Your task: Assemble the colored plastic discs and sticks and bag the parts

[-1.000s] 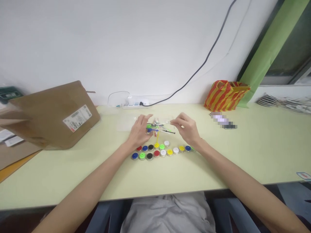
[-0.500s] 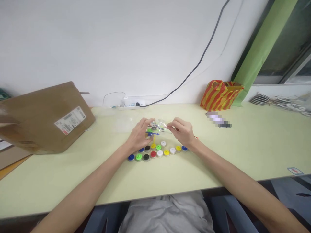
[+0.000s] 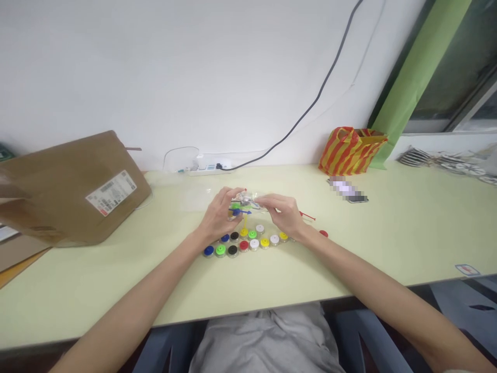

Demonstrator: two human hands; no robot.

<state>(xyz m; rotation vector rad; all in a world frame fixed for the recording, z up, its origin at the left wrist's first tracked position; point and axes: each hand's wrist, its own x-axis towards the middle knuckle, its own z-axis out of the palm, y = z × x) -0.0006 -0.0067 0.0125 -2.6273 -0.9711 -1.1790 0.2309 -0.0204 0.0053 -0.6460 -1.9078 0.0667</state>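
Both hands are at a small clear plastic bag (image 3: 254,196) with coloured bits inside or behind it. My left hand (image 3: 220,213) curls round the bag's left side, thumb low and fingers high. The fingertips of my right hand (image 3: 284,212) are pinched together at its right edge; anything smaller between them is hidden. Below the bag, a blue stick-like piece (image 3: 243,212) lies beside the left fingers, with a yellow piece (image 3: 245,221) under it. Small clear jars with coloured lids stand in rows nearer me, among them a green-lidded jar (image 3: 221,250) and a red-lidded jar (image 3: 244,245).
A red stick-like piece (image 3: 308,216) and a red lid (image 3: 323,234) lie right of my right hand. Left stands a cardboard box (image 3: 70,191). Toward the wall are a power strip (image 3: 209,168), a striped bag (image 3: 345,153) and a phone (image 3: 359,198).
My right hand has shifted left, closer to my left hand, along the bag. More of the red piece and a red lid now show to its right.
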